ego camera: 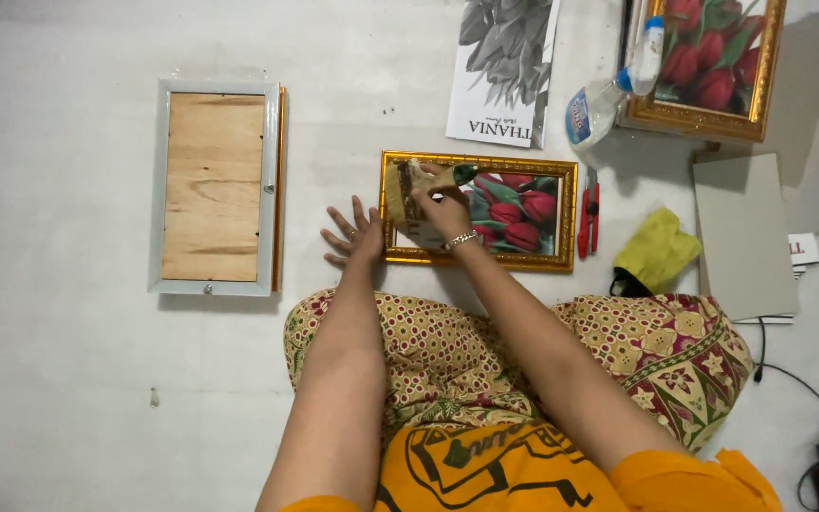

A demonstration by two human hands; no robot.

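Observation:
A gold-framed picture of red tulips [523, 210] lies flat on the white floor in front of my knees. My right hand [440, 204], with a bracelet at the wrist, is shut on a crumpled brownish cloth or paper wad [408, 194] pressed onto the picture's left part. Fingers spread, my left hand [354, 234] rests flat on the floor, touching the frame's left edge. It holds nothing.
A grey frame with a plywood back [214, 186] lies to the left. Red pliers [588, 212], a yellow cloth [654, 250] and grey boards [743, 235] lie right. A spray bottle [607, 95], a second tulip picture [709, 59] and a grey flower print [504, 68] sit behind.

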